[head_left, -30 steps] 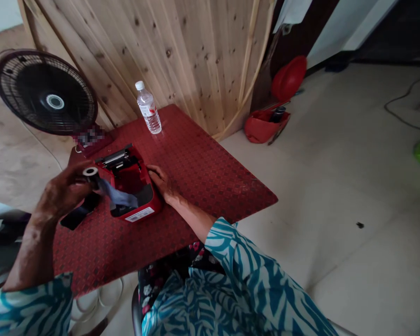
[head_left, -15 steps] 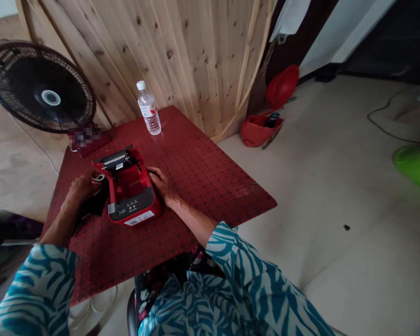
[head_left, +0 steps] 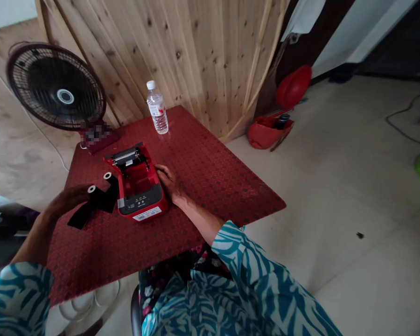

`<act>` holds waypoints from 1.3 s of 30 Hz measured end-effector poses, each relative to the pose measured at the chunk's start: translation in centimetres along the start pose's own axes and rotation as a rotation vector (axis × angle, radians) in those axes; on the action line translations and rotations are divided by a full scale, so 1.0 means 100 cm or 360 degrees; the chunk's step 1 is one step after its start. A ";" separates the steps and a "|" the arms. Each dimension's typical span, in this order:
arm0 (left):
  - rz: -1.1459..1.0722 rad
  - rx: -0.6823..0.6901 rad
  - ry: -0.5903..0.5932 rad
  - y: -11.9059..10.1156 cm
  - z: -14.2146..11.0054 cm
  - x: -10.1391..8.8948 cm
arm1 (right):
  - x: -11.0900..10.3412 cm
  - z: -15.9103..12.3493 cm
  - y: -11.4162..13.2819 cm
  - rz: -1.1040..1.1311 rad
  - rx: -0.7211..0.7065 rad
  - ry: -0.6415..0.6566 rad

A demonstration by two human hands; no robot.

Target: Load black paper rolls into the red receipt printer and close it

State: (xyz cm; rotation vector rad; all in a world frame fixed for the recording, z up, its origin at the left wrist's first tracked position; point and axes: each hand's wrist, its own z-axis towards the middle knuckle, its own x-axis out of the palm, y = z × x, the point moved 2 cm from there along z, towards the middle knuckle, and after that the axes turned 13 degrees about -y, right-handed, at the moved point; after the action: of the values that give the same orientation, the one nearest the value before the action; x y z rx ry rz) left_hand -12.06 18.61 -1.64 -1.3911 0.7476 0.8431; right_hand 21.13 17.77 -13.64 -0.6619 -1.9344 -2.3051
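A red label printer (head_left: 147, 207) with dark grey trim stands on the table, its lid raised and its bay exposed. My right hand (head_left: 170, 183) grips the printer's right side, fingers against the wall and partly hidden. Left of the printer lies a black printer ribbon (head_left: 107, 200) on two rolls with white cores, with a loose black strip trailing toward the front. My left hand (head_left: 68, 199) is open, its fingers stretched out beside the left roll; whether the fingertips touch it is hidden behind the roll.
A fan (head_left: 65, 95) stands at the table's back left, and a clear water bottle (head_left: 157, 112) is upright behind the printer. The red patterned table (head_left: 217, 182) meets a wooden panel (head_left: 196, 60). A red basin (head_left: 262, 133) rests on the floor.
My left hand has drawn back to the left from the ribbon, so both rolls now show. My right hand stays on the printer. The view has shifted slightly left.
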 end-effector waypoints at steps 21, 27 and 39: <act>-0.0071 0.0782 -0.0120 -0.144 -0.060 0.022 | 0.003 0.000 0.003 -0.0025 -0.0022 -0.0007; 0.0797 0.0798 -0.0079 -0.175 -0.045 0.062 | 0.005 0.001 0.006 -0.0034 -0.0072 0.0007; 0.0999 0.0600 0.0328 -0.186 -0.012 0.089 | 0.005 0.001 0.007 -0.0073 -0.0042 -0.0005</act>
State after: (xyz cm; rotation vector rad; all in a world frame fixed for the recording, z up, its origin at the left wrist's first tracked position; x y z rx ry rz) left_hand 8.47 18.08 0.35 -0.9128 1.4668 0.9761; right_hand 20.89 17.88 -12.79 -0.6302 -1.9438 -2.3618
